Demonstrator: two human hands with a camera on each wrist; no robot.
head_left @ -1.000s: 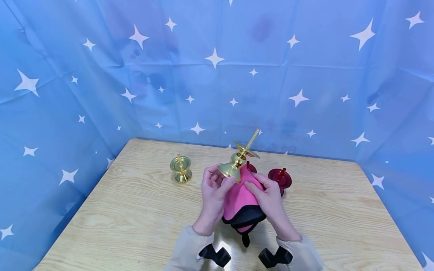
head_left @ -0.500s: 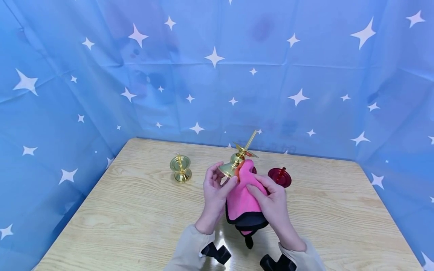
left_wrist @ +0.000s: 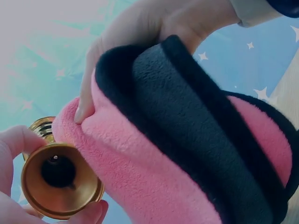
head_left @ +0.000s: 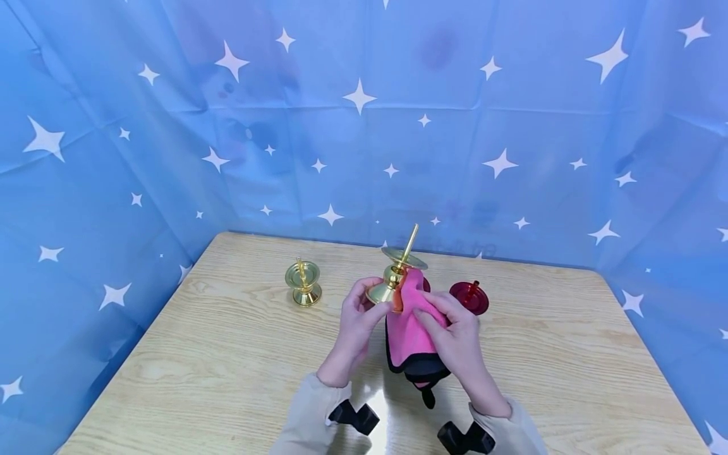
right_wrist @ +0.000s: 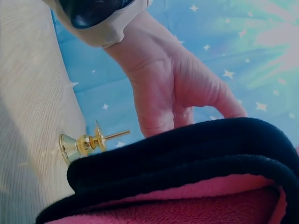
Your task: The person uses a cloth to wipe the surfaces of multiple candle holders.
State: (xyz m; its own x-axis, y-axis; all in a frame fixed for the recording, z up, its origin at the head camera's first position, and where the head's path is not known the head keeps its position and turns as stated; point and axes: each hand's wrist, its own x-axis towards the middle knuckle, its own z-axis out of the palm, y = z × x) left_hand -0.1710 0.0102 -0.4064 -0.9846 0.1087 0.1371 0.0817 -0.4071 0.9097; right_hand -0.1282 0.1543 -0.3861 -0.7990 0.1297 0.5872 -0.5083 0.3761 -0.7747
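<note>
Just now, the gold candle holder (head_left: 380, 292) has swung to a steeper stance: over the last second its spike, which leaned well to the right, has come leftward, and the dish beneath it shows more of its upper face. It is held off the tabletop (head_left: 227, 360), near the middle, with a slight lean to the right left in it. The left hand (head_left: 354, 325) is partly closed, thumb and fingers curled about the flared base at its rim; the left wrist view looks straight into the hollow underside.

The pink cloth (head_left: 414, 335) has slid a little to the right, so that its black-edged hem hangs farther from the left hand than it did. The right hand (head_left: 457, 335) pinches a fold of it between thumb and fingers, and the cloth's upper end appears to touch the right side of the base and stem. For the work in hand, the turn seems to offer another stretch of metal to the cloth, though how hard it presses cannot be told.

Far left, a second gold candle holder (head_left: 306, 295) stands upright, unmoved. A red holder (head_left: 463, 299) is on the right, and another red piece (head_left: 426, 285) is mostly hidden behind the cloth.
</note>
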